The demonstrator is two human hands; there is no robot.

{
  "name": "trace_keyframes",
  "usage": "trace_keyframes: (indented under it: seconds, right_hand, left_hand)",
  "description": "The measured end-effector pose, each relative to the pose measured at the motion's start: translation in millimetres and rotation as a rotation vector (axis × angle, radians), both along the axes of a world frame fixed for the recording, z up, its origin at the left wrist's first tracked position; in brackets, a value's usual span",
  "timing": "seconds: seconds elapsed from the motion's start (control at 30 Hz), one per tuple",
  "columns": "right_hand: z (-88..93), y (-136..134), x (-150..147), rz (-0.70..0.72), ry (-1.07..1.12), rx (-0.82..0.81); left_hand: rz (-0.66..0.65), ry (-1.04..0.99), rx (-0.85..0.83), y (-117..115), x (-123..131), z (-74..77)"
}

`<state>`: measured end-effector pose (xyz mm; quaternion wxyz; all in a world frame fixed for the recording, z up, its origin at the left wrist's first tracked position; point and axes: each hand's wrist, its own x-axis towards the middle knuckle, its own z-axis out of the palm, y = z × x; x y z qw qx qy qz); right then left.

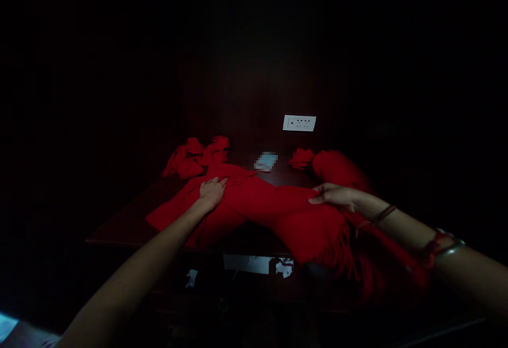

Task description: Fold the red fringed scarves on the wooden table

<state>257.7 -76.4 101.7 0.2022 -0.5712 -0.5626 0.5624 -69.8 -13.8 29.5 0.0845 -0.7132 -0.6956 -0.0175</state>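
A red scarf (262, 200) with a fringed end lies across the dark tabletop, and its fringe hangs over the front edge at the right. My left hand (213, 190) rests on the cloth at the left with its fingers stretched out. On the other side, my right hand (335, 195) pinches the scarf between thumb and fingers and lifts it slightly. More red cloth (337, 165) is bunched behind my right hand. Another crumpled red heap (196, 155) lies beyond my left hand. Dim light hides where one piece of cloth ends and another begins.
A white socket plate (299, 123) is fixed to the dark wall behind. A small pale blurred item (266, 161) lies at the back of the tabletop (119, 226). Below the front edge, white pieces (248, 263) show in the shadow.
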Motion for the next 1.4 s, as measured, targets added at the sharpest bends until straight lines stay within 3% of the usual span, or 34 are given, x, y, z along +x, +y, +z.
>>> trace_keyframes:
  seconds: [0.13, 0.27, 0.37, 0.47, 0.6, 0.7, 0.8, 0.9, 0.97, 1.03, 1.13, 1.17, 1.2, 1.27, 1.4]
  right_hand:
    - [50.6, 32, 22, 0.024, -0.348, 0.302]
    - [98.1, 47, 21, 0.232, -0.899, 0.399]
    - [110.5, 52, 15, 0.254, -1.309, 0.441]
    - [104.3, 60, 20, 0.184, -1.488, 0.494]
    - [93.8, 64, 46, 0.173, -1.358, 0.489]
    - [91.2, 56, 62, 0.267, -0.935, 0.407]
    - [84.9, 42, 66, 0.271, -0.564, 0.251]
    - [73.0, 33, 60, 0.211, -0.340, 0.136]
    - [65.1, 32, 55, 0.109, -0.213, 0.157]
    - [58.8, 34, 52, 0.004, -0.109, 0.212]
    - [52.2, 37, 54, -0.110, -0.038, 0.280]
    - [50.8, 38, 56, -0.147, -0.058, 0.290]
    - [50.0, 39, 59, -0.179, -0.101, 0.290]
    - [50.9, 40, 67, -0.207, -0.233, 0.262]
    - [63.2, 44, 84, -0.121, -0.481, 0.248]
  left_hand:
    - [0.029, 0.018, 0.010, -18, 22, 2.0]
    - [-0.018, 0.048, 0.013, -39, 47, 3.5]
    - [-0.037, 0.050, 0.003, -45, 63, 3.3]
    - [-0.023, 0.043, 0.030, -40, 72, 1.2]
    - [0.033, 0.031, 0.043, -25, 71, -0.1]
    - [0.055, 0.027, 0.019, -13, 62, 2.0]
    - [0.054, 0.028, -0.026, -5, 52, 6.9]
    - [0.118, 0.043, -0.076, -4, 57, 17.1]
    - [0.126, 0.062, -0.055, -7, 74, 25.8]
    - [-0.040, 0.052, 0.007, -9, 100, 31.6]
    - [-0.549, -0.071, 0.041, -5, 140, 27.3]
    - [-0.652, -0.114, 0.010, -1, 150, 21.8]
    - [-0.700, -0.144, -0.042, 3, 157, 14.8]
    - [-0.669, -0.174, -0.143, 13, 164, -1.5]
    - [-0.636, -0.193, -0.164, 26, 161, -23.7]
